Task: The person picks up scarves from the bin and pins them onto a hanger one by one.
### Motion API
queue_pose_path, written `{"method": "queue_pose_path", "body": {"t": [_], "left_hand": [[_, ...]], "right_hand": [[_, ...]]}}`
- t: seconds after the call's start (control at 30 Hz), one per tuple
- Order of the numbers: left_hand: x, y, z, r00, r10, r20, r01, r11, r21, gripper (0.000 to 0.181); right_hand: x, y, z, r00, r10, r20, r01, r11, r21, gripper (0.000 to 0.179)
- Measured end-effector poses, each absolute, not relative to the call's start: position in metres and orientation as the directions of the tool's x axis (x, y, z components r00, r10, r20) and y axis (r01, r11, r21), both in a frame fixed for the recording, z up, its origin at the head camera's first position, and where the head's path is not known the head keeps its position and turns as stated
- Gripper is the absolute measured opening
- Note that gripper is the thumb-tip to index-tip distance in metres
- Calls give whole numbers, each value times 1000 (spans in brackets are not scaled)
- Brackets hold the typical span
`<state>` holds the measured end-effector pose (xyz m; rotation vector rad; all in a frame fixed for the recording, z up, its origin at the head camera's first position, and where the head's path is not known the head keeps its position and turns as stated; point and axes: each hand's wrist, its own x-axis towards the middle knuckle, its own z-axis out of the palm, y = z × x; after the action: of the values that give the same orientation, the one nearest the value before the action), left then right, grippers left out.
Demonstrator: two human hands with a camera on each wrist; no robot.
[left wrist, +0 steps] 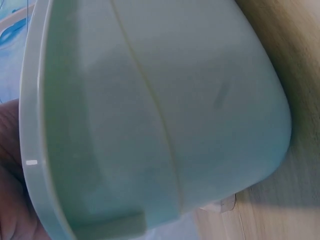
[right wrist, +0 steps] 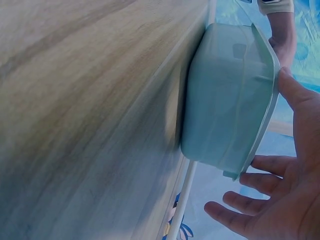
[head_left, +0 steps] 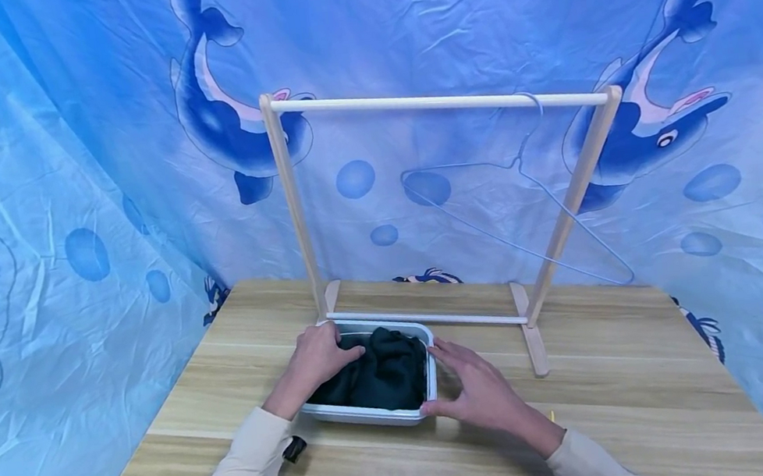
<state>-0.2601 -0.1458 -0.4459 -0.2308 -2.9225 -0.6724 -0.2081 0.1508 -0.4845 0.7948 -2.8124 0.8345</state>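
A light grey-blue plastic basin [head_left: 366,415] sits on the wooden table and holds a bunched dark green or black cloth [head_left: 393,370]. My left hand [head_left: 317,355] is over the basin's left end, thumb stretched across the cloth and other fingers bent down near the back left rim; their tips are hidden. In the left wrist view, part of the left hand [left wrist: 15,185] shows past the basin's rim [left wrist: 32,125]. At the basin's right end, my right hand [head_left: 472,388] touches the rim with thumb and fingers spread. The right wrist view shows its fingers [right wrist: 265,184] fairly straight against the basin [right wrist: 225,95].
Behind the basin stands a wooden rack with a white top rail [head_left: 408,101] and a lower bar [head_left: 447,318]. A light blue wire hanger [head_left: 471,220] hangs from the top rail's right part. Blue dolphin-print curtain [head_left: 433,12] surrounds the table [head_left: 623,375].
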Motion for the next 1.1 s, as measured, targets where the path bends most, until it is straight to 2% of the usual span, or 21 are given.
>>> {"method": "queue_pose_path", "body": {"t": [0.1, 0.2, 0.43, 0.63, 0.73, 0.93, 1.1], "left_hand": [[-260, -145, -444, -980, 133, 151, 186, 885, 428, 59], [-258, -146, -445, -973, 150, 175, 213, 876, 432, 55], [-254, -150, -450, -940, 118, 321, 274, 823, 498, 9], [-242, -148, -444, -886, 111, 450, 372, 751, 545, 16], [-238, -148, -443, -876, 93, 474, 391, 713, 582, 16], [-235, -147, -443, -916, 60, 397, 320, 707, 631, 18], [-239, -148, -443, -931, 72, 357, 283, 762, 583, 26]], "right_hand": [[-208, 151, -485, -855, -460, 241, -517, 714, -473, 99], [-208, 150, -485, -849, -468, 245, -526, 711, -467, 100], [-206, 151, -483, -854, -465, 231, -516, 709, -481, 100], [-206, 151, -483, -862, -457, 220, -503, 711, -492, 99], [-206, 151, -483, -864, -454, 217, -498, 712, -495, 100], [-206, 151, -484, -867, -450, 212, -492, 713, -500, 101], [-206, 151, -485, -864, -455, 214, -498, 713, -495, 101]]}}
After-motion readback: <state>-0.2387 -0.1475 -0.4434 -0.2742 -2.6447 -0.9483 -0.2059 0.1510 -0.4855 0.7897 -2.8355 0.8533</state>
